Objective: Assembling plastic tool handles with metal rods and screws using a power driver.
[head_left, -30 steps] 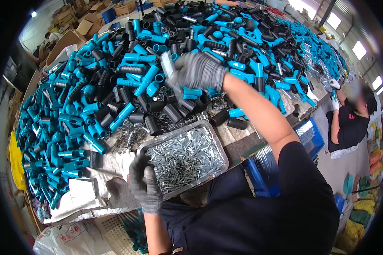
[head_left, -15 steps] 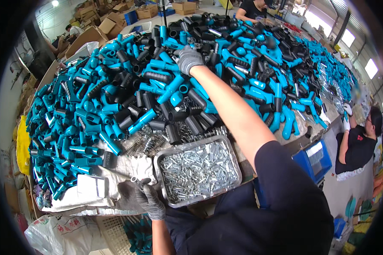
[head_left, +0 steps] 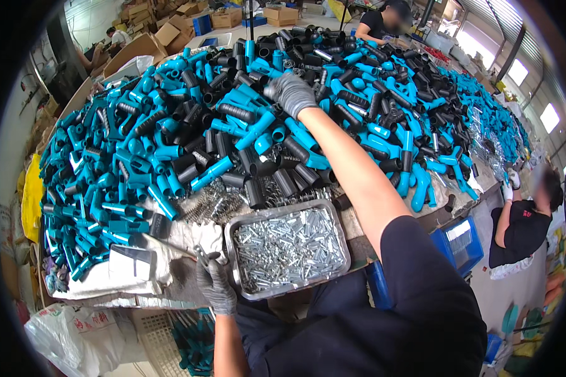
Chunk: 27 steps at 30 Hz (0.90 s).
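Note:
My right hand, in a grey knit glove, reaches far over a big heap of teal and black plastic tool-handle parts. Its fingers are curled down among the parts; what they grip is hidden. A loose coil spring shows just beyond it. Low at the table's near edge, my left hand, gloved too, is closed on a small shiny metal piece sticking up from its fingers. Right beside it stands a metal tray full of small silvery pins and screws.
A pale rod and a white-and-dark flat box lie on the cloth at left. Coil springs lie behind the tray. A blue bin stands at right. Co-workers sit at the far side and right.
The whole view has shifted slightly. My right hand stays over the heap with its wrist turned a little, and my left hand still holds the metal piece near the tray.

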{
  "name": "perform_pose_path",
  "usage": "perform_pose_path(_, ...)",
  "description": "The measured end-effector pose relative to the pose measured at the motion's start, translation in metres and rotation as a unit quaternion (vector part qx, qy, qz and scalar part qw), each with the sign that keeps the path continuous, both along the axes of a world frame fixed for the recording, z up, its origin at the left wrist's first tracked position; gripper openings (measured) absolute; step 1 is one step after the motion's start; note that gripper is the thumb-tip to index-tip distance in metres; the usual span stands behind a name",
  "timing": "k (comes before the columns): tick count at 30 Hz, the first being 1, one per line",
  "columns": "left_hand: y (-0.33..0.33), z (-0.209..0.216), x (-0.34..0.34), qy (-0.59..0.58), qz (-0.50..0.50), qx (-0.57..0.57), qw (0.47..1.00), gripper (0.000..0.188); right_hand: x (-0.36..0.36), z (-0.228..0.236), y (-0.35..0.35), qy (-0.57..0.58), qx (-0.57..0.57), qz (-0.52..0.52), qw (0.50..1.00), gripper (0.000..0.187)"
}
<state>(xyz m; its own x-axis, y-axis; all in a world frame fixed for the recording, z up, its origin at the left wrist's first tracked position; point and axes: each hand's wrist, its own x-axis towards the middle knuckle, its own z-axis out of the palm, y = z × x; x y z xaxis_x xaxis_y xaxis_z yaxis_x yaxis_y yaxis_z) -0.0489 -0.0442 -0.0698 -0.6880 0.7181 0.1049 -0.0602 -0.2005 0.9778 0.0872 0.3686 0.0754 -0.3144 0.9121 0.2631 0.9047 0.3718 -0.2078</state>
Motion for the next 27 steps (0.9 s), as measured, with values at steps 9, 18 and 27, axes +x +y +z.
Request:
perform_pose_path(9, -0.012, 0.048, 0.011, 0.126, -0.15, -0.025, 0.98, 0.027, 0.058, 0.016, -0.246, 0.449, -0.311, 0.312, 0.777, 0.043)
perform_pose_path(18, -0.034, 0.1, 0.04, 0.309, -0.244, -0.112, 0.912, 0.068, 0.093, -0.046, -0.335, 0.507, -0.434, 0.295, 0.684, 0.025)
perform_pose_path(27, -0.045, 0.098, 0.067, 0.317, -0.195, -0.182, 0.91, 0.067, 0.094, -0.044, -0.371, 0.541, -0.383, 0.115, 0.74, 0.026)
